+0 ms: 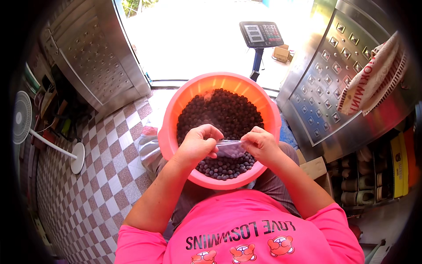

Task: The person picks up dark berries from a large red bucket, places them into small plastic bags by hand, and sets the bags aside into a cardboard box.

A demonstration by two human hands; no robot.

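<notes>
A large pink-orange plastic basin (166, 132) rests at my lap, partly filled with small round dark purple-brown balls or fruits (220, 110). Over its near half, my left hand (200, 143) pinches one end of the top edge of a small clear plastic bag (231, 149). At the other end of that edge, the fingers of my right hand (260, 144) are closed on the bag too. The bag hangs between both hands, and dark balls show through or behind it. Whether anything is inside the bag I cannot tell.
Beyond the basin stands a scale with a display head (262, 34) on a blue post. Metal doors (94, 53) flank the bright doorway; a towel (373, 75) hangs on the right one. A white fan (77, 158) is at left, a shoe rack (365, 182) and cardboard box (314, 168) at right.
</notes>
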